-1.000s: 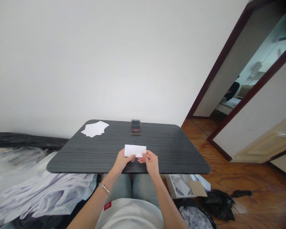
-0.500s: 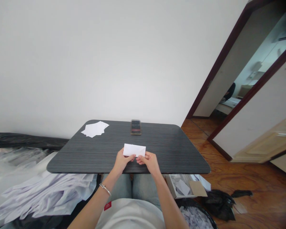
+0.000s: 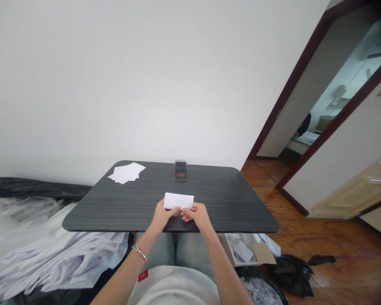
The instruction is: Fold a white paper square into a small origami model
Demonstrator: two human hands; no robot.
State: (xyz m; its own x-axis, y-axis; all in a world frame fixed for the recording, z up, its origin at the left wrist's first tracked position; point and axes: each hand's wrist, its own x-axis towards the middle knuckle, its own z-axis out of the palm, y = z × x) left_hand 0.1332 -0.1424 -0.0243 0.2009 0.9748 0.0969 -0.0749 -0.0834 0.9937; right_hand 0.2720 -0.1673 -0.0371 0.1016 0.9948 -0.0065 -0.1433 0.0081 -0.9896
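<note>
A small white folded paper (image 3: 178, 201) is held between both hands just above the near part of the dark table (image 3: 139, 199). My left hand (image 3: 164, 214) grips its lower left, with the thumb across the front near the bottom edge. At the lower right corner, my right hand (image 3: 197, 215) pinches it, its thumb close to the left one. The fingers behind the paper are partly hidden. A loose pile of white paper sheets (image 3: 126, 173) lies at the table's far left. Behind the hands stands a phone-like dark device (image 3: 180, 170), its screen blurred.
White cloth or sheets (image 3: 70, 260) are heaped left of the table. On the right, below the table's edge, sit an open box with papers (image 3: 236, 250), a black-lined container of paper pieces (image 3: 263, 288) and a black plastic bag (image 3: 292, 273). A wall (image 3: 178, 84) borders the table's far side.
Both hands keep their hold on the folded paper with almost no movement. The whole view has shifted very slightly.
</note>
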